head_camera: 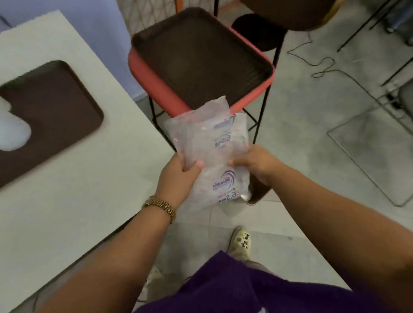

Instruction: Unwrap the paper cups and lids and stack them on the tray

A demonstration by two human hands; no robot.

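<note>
Wrapper (212, 153) pinched in both grips, left hand (177, 175), right hand (254, 165); I see its long axis pointing toward the stool's tray (201, 55).

Both hands hold a clear printed plastic wrapper (210, 156): left hand (177, 177) and right hand (256, 165) pinching its sides. Beyond it, a brown tray (201, 55) sits on a red stool (173, 102); another brown tray (52, 105) lies on the white table (69, 189), left.

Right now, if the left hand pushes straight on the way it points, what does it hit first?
Probably the red stool carrying the dark tray; the left hand points up-frame, gripping the plastic wrapper. Depth is unclear.
</note>
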